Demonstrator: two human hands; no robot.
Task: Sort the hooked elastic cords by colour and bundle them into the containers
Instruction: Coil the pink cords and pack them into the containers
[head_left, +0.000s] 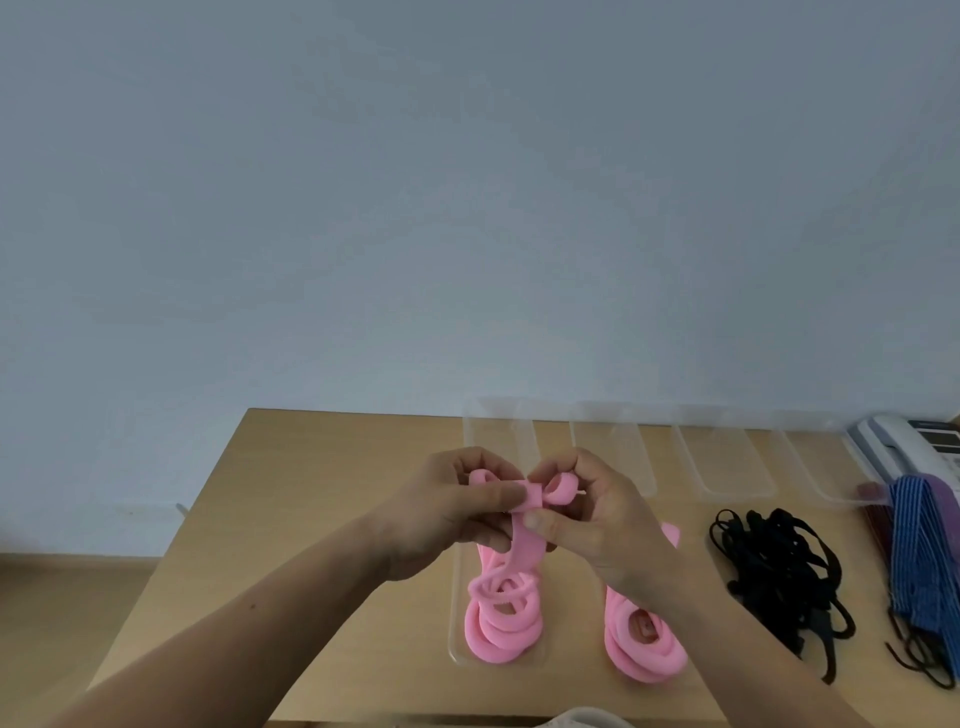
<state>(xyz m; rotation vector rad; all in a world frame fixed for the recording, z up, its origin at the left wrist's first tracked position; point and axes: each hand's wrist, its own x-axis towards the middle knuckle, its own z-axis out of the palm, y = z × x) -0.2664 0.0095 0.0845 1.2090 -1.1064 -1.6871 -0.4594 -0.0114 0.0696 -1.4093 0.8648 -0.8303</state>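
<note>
As our left grip (451, 512) and right grip (589, 517) pinch the pink cord (525, 553), we see loops.
Below the grips its coils lie in a clear container (456, 616).

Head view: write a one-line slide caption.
A pink cord pinched by left hand and right hand over a tray; black cords at right.
</note>
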